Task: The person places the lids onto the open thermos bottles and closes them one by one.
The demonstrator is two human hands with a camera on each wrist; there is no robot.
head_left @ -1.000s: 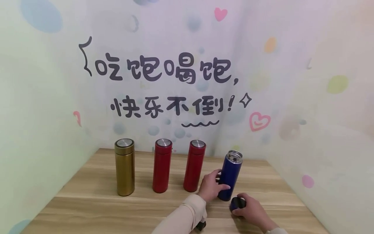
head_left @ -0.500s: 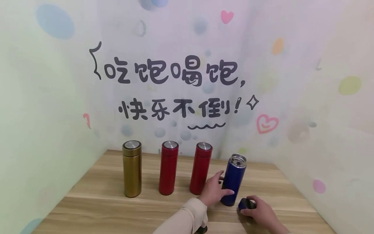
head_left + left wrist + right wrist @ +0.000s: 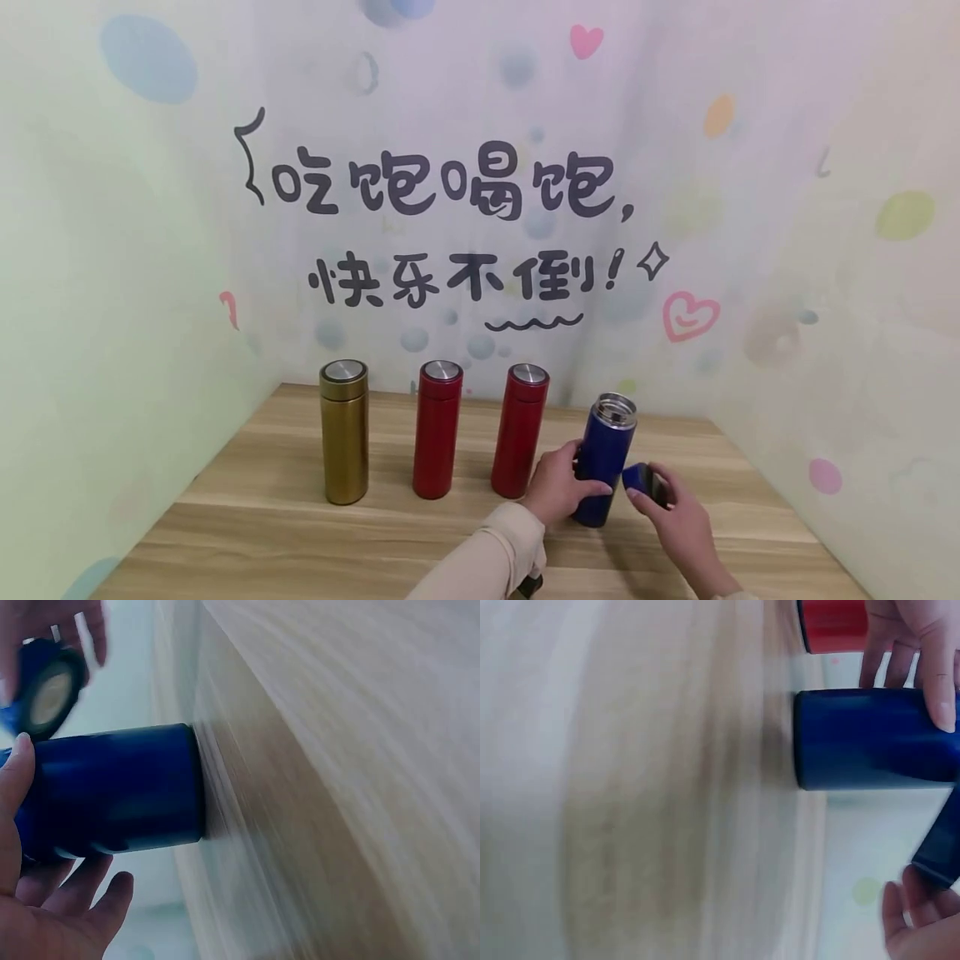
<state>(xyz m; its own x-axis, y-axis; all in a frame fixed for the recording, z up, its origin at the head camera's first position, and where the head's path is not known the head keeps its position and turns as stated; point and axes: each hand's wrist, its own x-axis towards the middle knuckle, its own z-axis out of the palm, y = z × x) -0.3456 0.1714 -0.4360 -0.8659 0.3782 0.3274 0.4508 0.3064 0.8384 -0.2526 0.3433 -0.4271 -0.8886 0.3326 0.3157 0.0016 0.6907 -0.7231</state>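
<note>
A blue thermos bottle (image 3: 606, 458) stands uncapped on the table, its steel mouth (image 3: 617, 407) facing up. My left hand (image 3: 557, 490) holds its body, the thumb across the front and the fingers round the far side. Just right of the bottle, my right hand (image 3: 688, 523) pinches the blue lid (image 3: 639, 481) between thumb and fingers. The lid is raised off the table and tilted, below the height of the bottle's mouth. In the left wrist view, the lid's pale round underside (image 3: 51, 697) shows beside the bottle.
Two red thermos bottles (image 3: 437, 442) (image 3: 517, 442) and a gold one (image 3: 345, 442), all capped, stand in a row left of the blue bottle. The nearer red one is close to my left hand. Printed walls (image 3: 795, 375) enclose the wooden table (image 3: 255, 533).
My right hand has raised the lid from low by the table up beside the blue bottle. The left hand stays at the bottle. The head view has shifted slightly.
</note>
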